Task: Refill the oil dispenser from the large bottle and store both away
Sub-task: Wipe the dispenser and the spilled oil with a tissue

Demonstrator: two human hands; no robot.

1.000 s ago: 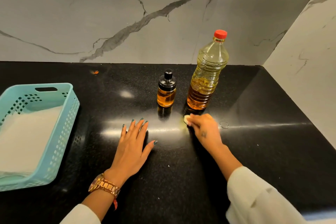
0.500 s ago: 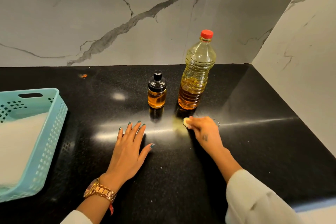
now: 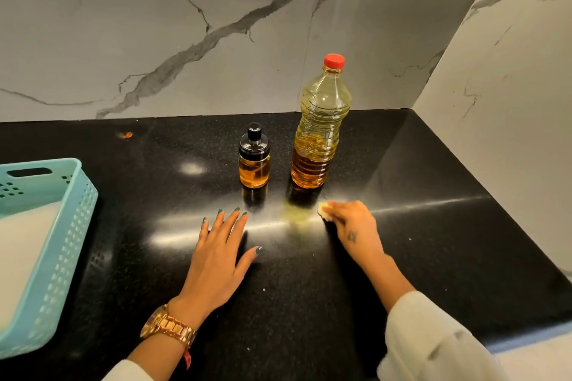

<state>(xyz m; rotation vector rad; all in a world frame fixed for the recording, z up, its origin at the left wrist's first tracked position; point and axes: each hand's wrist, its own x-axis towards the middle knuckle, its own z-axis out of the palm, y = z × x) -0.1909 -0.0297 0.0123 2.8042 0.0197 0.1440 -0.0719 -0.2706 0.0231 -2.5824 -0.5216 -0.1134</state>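
The small glass oil dispenser (image 3: 254, 161) with a black cap stands upright on the black counter (image 3: 433, 226), holding amber oil. To its right stands the large plastic oil bottle (image 3: 318, 133), red cap on, oil low in it. My left hand (image 3: 221, 252) lies flat and open on the counter in front of the dispenser. My right hand (image 3: 351, 226) presses a small pale yellow wad (image 3: 323, 210) onto the counter just in front of the bottle. A yellowish oil smear (image 3: 297, 213) lies left of the wad.
A light blue perforated basket (image 3: 62, 244) lined in white sits at the left edge. Marble walls close the back and the right side. A small orange speck (image 3: 126, 134) lies near the back wall. The counter's front edge runs at lower right.
My right hand has slid the wad to the right along the counter, covering the small ring that lay beside it. The left hand has stayed flat. The view shifted right.
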